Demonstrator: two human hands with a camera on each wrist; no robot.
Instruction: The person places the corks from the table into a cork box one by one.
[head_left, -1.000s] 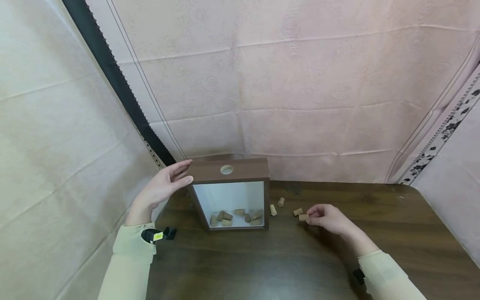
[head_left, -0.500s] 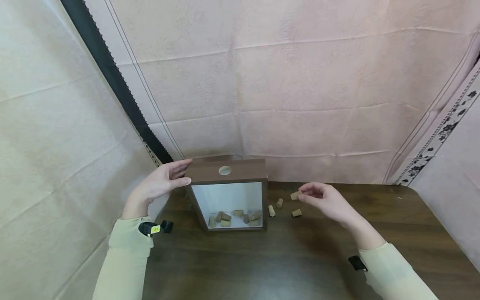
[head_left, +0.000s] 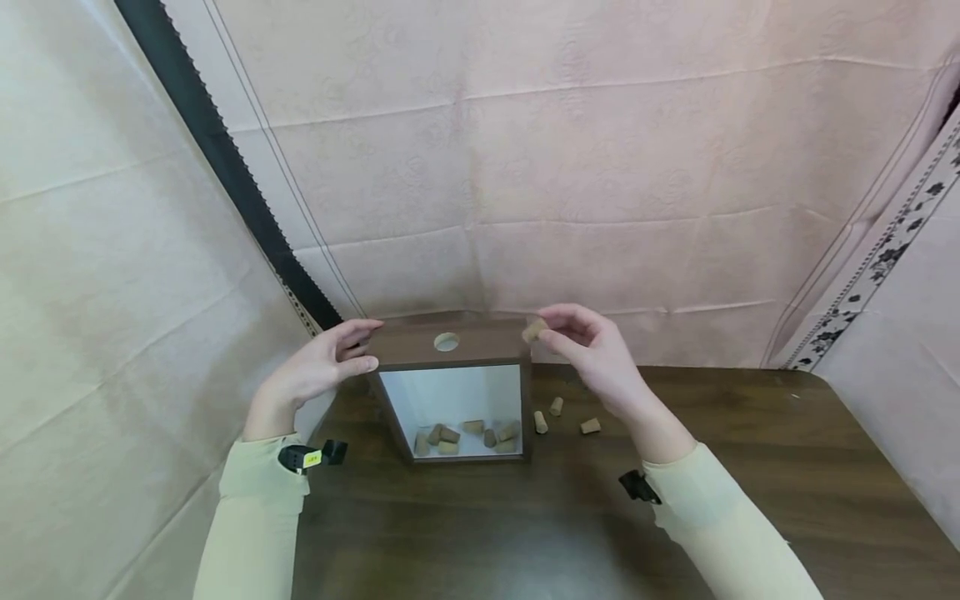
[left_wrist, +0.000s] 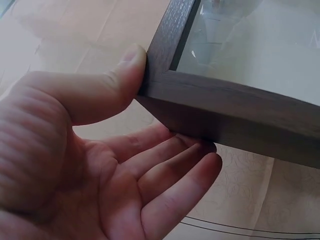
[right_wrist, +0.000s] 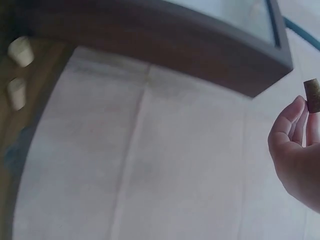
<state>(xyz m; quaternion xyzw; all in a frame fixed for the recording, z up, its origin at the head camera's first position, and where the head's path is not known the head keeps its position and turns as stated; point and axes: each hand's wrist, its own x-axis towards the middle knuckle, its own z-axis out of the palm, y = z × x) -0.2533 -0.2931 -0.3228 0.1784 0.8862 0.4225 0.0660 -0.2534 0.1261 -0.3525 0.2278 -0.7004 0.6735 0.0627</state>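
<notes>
My right hand [head_left: 600, 358] pinches a tapered cork [head_left: 533, 331] between thumb and fingertips, close to the upper right corner of a brown wooden box [head_left: 491, 340]. In the right wrist view the same cork [right_wrist: 313, 96] sticks up from the fingertips, apart from the box. The box has a round hole [head_left: 446, 342] in its top and a clear front pane, behind which several corks [head_left: 448, 435] lie on a white floor. At the upper left corner my left hand [head_left: 315, 375] grips the box, its thumb [left_wrist: 131, 65] at the front edge and its fingers along the side.
Three loose corks lie on the dark wooden table [head_left: 465, 533] right of the box: one upright-looking cork [head_left: 540, 422], another behind it [head_left: 556, 407], and a third lying farther right [head_left: 590, 426]. Pale cloth [head_left: 600, 167] hangs behind the table and at both sides.
My right hand has picked the cork up from the table and carried it left and up to the box's top right corner. The left hand stays on the box.
</notes>
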